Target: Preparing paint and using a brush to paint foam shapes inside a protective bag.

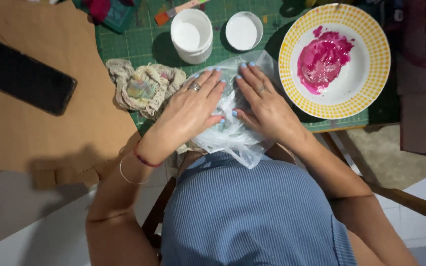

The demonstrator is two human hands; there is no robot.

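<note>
Under both your palms lies the clear plastic bag (232,135) — left hand (190,111) and right hand (267,106) flat, fingers spread, side by side, equally near.

Both hands lay flat on a clear plastic bag (232,130) at the near edge of the bench (139,44), the left hand (190,111) just beside the right hand (264,106). A crumpled rag (141,88) blocked the way to the left, touching the bag. Ahead stood a white tub (191,35) and its lid (244,30), near the fingertips. A yellow-rimmed plate (334,61) of pink paint closed off the right. Farther left, bare cardboard (35,133) lay open around a black phone (25,75).
</note>
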